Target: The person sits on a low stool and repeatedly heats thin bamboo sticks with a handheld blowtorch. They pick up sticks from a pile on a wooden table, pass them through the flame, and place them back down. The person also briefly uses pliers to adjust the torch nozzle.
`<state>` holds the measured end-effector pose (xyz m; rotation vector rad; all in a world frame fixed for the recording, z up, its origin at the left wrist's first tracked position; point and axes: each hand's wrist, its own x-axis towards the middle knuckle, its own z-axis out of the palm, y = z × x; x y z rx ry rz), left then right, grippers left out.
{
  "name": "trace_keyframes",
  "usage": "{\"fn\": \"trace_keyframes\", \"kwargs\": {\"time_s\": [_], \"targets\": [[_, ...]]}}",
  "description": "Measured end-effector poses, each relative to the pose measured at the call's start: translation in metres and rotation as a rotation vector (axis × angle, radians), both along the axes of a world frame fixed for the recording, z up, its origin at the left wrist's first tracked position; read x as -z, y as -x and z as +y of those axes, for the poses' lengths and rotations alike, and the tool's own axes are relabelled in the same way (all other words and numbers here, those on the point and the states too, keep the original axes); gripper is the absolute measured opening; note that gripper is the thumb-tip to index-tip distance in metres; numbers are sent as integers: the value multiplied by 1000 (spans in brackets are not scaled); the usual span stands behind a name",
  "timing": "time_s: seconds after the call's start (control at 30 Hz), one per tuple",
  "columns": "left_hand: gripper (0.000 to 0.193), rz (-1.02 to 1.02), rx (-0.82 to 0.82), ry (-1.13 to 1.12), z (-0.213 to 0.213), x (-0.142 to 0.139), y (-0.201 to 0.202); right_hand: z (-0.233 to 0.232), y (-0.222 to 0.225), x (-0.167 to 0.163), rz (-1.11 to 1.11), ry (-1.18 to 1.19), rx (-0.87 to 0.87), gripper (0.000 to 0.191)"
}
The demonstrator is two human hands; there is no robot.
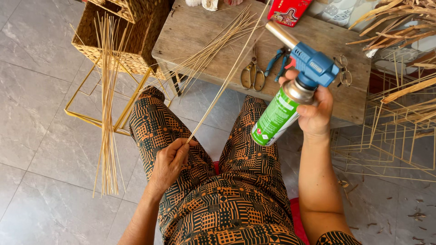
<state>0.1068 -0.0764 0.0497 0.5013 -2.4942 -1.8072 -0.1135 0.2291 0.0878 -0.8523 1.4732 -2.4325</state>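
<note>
1. Left hand (pixel 170 161) rested on the left thigh, fingers curled together, pinching the near end of a thin bamboo strip (pixel 227 77) between thumb and fingertips (pixel 185 147).
2. Strip ran from the pinch toward 1 o'clock, over the gap between the knees, across the wooden table (pixel 354 97) edge to the frame top.
3. Right hand (pixel 313 113) wrapped a butane torch (pixel 290 88) at the canister neck; fingers closed tight round the green-and-white can, thumb on the near side.
4. Blue torch head sat above the fingers, metal nozzle aimed at 11 o'clock, its tip just beside the strip; touching or not, could not tell.
5. Scissors (pixel 252 75) and blue-handled pliers (pixel 276 61) lay on the table at 12 o'clock from the left hand; eyeglasses (pixel 344 70) just right of the torch head.
6. Bundle of bamboo strips (pixel 108 104) leaned at 10 o'clock against a woven basket (pixel 118 47).
</note>
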Motion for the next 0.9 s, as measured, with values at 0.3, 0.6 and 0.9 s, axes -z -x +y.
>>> {"fn": "trace_keyframes", "kwargs": {"time_s": [0.3,0.6,0.9], "targets": [[27,51,-20,-83,-7,4,8,-5,-50,19,30,-237,-210,70],[27,49,-7,-119,-4,2,3,-4,-25,17,-55,-15,-120,78],[28,38,-17,-117,-4,0,5,-4,-35,23,-42,-96,-180,79]]}}
